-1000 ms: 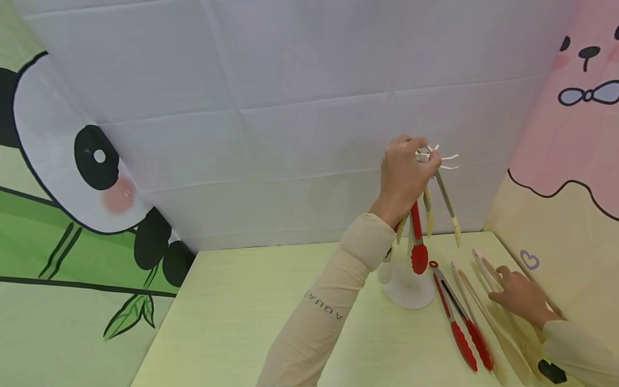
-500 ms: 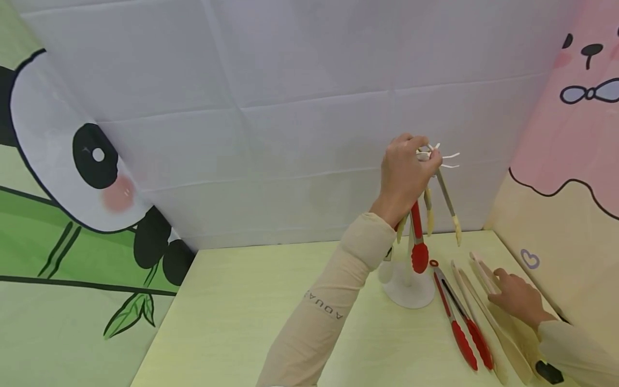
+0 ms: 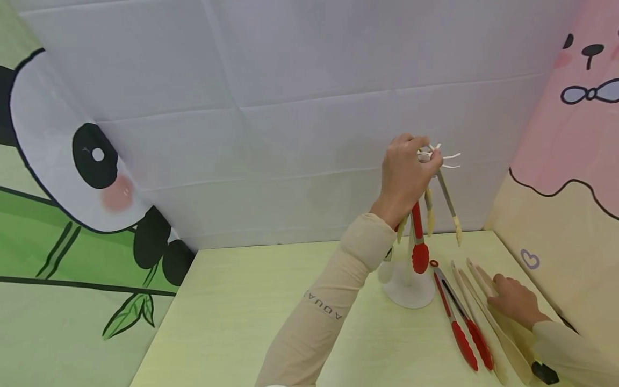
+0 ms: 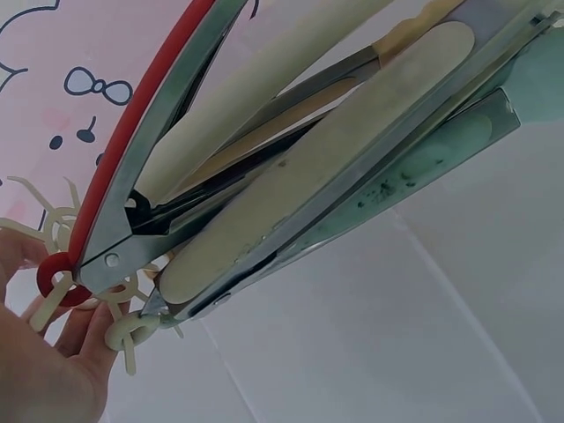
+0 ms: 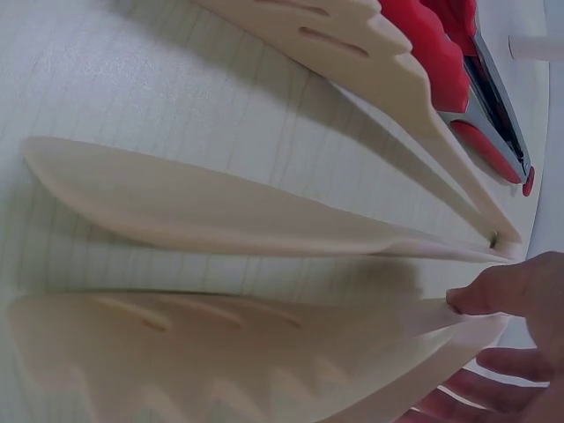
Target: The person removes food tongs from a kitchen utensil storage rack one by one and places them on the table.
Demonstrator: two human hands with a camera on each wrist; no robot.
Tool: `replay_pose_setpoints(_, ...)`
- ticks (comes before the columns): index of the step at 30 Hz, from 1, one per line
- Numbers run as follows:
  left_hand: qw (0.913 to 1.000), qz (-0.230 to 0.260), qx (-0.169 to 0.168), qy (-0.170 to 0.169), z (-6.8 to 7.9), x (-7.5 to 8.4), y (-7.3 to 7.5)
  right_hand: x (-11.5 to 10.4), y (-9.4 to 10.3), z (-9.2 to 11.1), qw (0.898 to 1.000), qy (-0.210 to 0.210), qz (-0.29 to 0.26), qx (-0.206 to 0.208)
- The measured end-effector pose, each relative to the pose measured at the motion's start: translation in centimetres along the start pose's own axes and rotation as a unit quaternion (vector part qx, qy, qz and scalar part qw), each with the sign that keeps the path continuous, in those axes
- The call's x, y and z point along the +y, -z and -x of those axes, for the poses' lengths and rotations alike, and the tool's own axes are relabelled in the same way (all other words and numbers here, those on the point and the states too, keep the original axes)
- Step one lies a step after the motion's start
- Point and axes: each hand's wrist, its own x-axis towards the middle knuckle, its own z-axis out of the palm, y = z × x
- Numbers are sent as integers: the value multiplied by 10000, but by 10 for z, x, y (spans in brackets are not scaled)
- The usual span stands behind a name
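My left hand is raised at the top of a white utensil stand, its fingers and thumb gripping among the hooks. Several tongs hang from the hooks, including a red-tipped pair and pairs with pale tips; in the left wrist view, metal tongs with pale handle panels hang close together. Low at the right, my right hand pinches the hinge end of beige scalloped tongs between thumb and fingers. Another beige pair of tongs lies spread beside them, one arm slotted.
Red-and-metal tongs lie on the pale table left of the beige pairs. A small black object sits by the right sleeve. White cloth stands behind, and a printed pink-and-cream panel borders the right.
My right hand has shifted slightly left with the beige tongs, bringing them closer to the other beige pair. The left hand has stayed at the top of the stand.
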Motion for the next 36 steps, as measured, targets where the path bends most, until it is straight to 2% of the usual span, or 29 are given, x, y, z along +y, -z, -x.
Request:
replay_pose_setpoints(6,10000,58,13,-29,0,0,-1,3,-2,3,10000,-93,-23,-5)
replay_pose_setpoints(11,9998,180,-110,11,1,0,1,3,-3,5,9999,-97,-71,-4)
replay_pose_setpoints(16,9994,136,-321,46,1,-1,4,2,-2,5,9998,-169,-91,-69)
replay_pose_setpoints(23,9969,-161,-771,86,-1,-3,10,3,2,0,9993,-303,-123,-192)
replay_pose_setpoints(26,9956,-231,-911,63,-2,-5,12,6,7,1,9993,-261,-244,-59)
replay_pose_setpoints(32,9935,132,-1128,125,-2,-9,14,12,18,4,9988,-95,-410,269)
replay_pose_setpoints(36,9918,265,-1242,118,-3,-9,16,13,26,5,9979,-273,-500,301)
